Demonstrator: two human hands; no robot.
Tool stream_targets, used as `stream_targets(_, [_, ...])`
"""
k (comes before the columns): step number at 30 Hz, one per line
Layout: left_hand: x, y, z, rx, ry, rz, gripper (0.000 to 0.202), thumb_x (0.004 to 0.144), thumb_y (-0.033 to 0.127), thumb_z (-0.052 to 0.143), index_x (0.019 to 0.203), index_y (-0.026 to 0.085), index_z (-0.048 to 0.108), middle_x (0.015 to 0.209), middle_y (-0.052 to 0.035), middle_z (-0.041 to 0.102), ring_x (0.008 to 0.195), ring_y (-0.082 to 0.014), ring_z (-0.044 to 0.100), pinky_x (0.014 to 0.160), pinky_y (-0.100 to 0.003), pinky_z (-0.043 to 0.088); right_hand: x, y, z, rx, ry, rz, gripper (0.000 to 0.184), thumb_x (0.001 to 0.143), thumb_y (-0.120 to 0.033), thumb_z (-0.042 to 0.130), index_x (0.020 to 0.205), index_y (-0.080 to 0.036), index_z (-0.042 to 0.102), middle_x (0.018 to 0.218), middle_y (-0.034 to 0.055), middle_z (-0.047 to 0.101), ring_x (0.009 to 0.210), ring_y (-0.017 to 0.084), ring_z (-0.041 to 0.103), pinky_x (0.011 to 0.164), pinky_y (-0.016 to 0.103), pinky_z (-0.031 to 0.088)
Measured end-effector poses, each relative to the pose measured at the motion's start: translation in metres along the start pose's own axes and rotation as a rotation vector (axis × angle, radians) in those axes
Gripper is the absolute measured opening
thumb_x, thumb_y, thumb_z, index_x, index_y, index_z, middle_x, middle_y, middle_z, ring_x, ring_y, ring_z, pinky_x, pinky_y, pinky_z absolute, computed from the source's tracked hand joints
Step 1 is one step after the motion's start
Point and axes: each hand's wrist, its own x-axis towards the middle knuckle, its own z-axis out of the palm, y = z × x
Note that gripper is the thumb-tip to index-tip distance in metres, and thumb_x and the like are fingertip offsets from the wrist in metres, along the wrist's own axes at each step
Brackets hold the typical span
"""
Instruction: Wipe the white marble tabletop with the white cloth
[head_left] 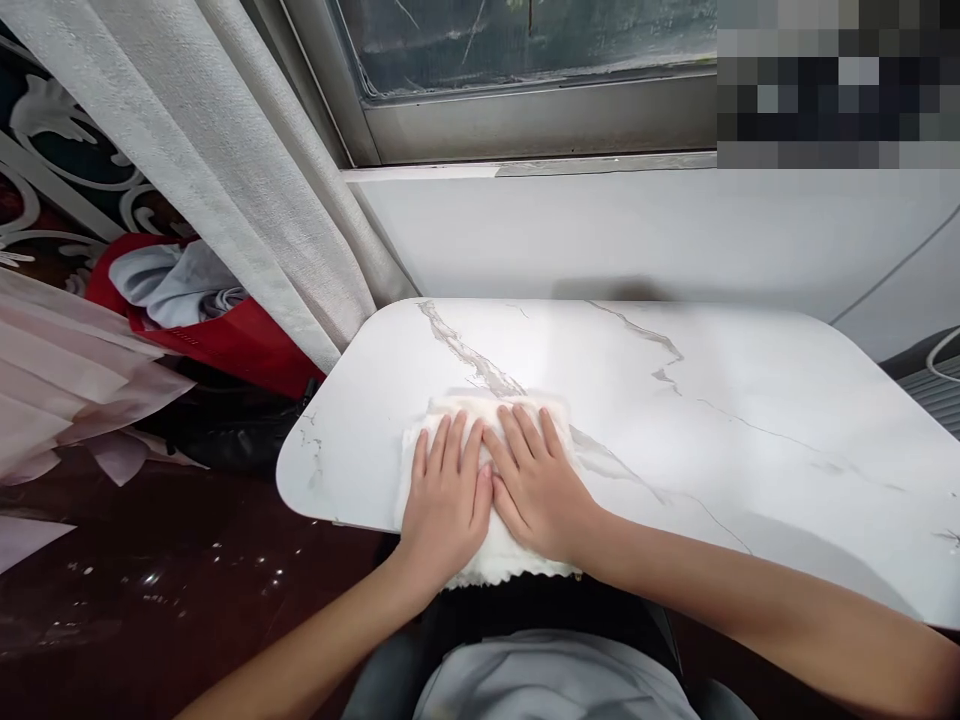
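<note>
A folded white cloth [487, 412] lies near the front left edge of a white marble-patterned table [720, 420], its fringed hem hanging slightly over the edge. My left hand [444, 505] rests flat on the cloth's left half, fingers stretched forward. My right hand [534, 485] lies flat beside it on the right half, fingers spread, its thumb touching the left hand. Both hands are open and press down on the cloth; neither grips it.
A pale curtain [247, 190] hangs at the left beside a window frame [525, 120] and a white wall ledge. A red bag [240, 340] with clothes and pink fabric [67, 380] lie on the dark floor at left. A cable [941, 355] shows at far right.
</note>
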Motion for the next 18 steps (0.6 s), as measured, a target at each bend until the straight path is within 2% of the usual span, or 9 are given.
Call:
stream_targets(4, [0.006,0.018,0.004,-0.049,-0.022,0.027,0.060,0.097,0.032,0.028,0.156,0.027,0.018,0.155,-0.0065,0.036,0.147,-0.0266,0.024,0.120,-0.058,0.024,-0.014,0.014,-0.008,0.020,-0.020,0.034,0.058,0.096,-0.031,0.033,0.149,-0.007,0.039,0.155,0.0195,0.033,0.146,0.036,0.024,0.118,0.063,0.018])
stream_targets(9, [0.038,0.023,0.012,-0.069,-0.081,0.110,0.057,0.098,0.032,0.027,0.154,0.025,0.026,0.156,-0.0063,0.035,0.147,-0.0256,0.024,0.122,-0.055,0.020,-0.009,0.042,-0.010,-0.011,-0.027,0.089,0.060,0.098,-0.034,0.028,0.149,-0.004,0.036,0.155,0.0197,0.034,0.146,0.034,0.026,0.119,0.060,0.016])
stream_targets(14, [0.095,0.012,0.027,-0.090,-0.056,0.099,0.052,0.098,0.028,0.023,0.148,0.017,0.036,0.152,-0.0096,0.043,0.145,-0.0246,0.030,0.122,-0.051,0.019,0.030,0.075,-0.002,-0.061,-0.005,0.170,0.060,0.098,-0.033,0.028,0.151,-0.005,0.033,0.154,0.0184,0.037,0.143,0.034,0.031,0.118,0.058,0.017])
stream_targets(18, [0.148,-0.007,0.038,-0.107,-0.027,0.062,0.047,0.098,0.026,0.026,0.141,0.018,0.045,0.147,-0.0086,0.049,0.142,-0.0222,0.037,0.121,-0.046,0.021,0.077,0.100,0.009,-0.094,0.019,0.270,0.056,0.098,-0.030,0.030,0.150,-0.009,0.037,0.153,0.0177,0.039,0.143,0.034,0.031,0.117,0.057,0.016])
